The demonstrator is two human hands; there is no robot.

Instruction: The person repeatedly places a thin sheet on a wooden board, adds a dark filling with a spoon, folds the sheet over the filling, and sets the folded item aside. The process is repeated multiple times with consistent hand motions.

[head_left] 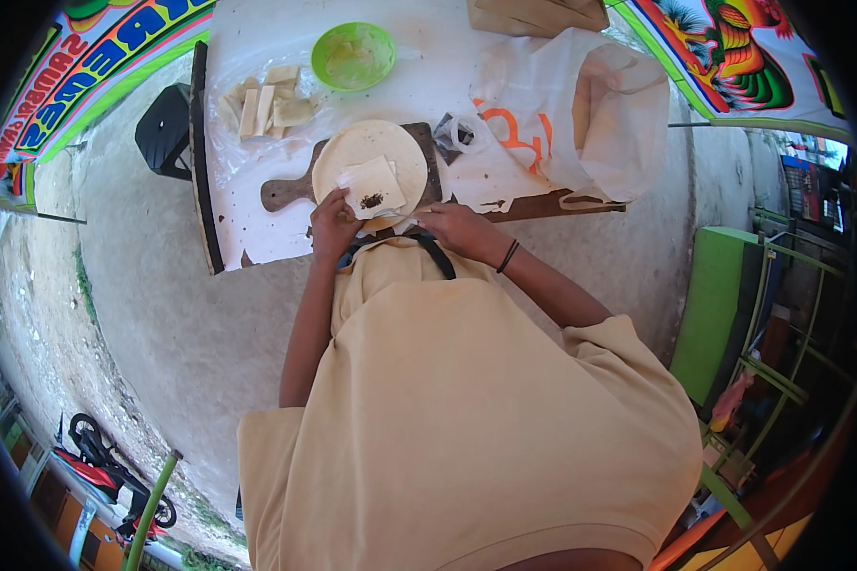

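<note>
Pale square wrapper sheets [367, 179] lie on a cream round plate [411, 162], which rests on a dark wooden paddle board [284, 194]. A small heap of dark crumbly filling [371, 201] sits near the front corner of the top sheet. With its fingers closed, my left hand [333, 225] pinches that sheet's left front edge. My right hand [448, 226] is at the plate's front right rim, fingers pinched together around something thin and pale that I cannot make out. Beyond the plate, several pale rolled pieces [265, 107] lie on clear plastic.
A green bowl [353, 57] with pale residue stands at the back of the white table. On the right are a small dark packet [455, 133], a white plastic bag [571, 114] and a brown box [538, 14]. Left of the table is a black stool [165, 131].
</note>
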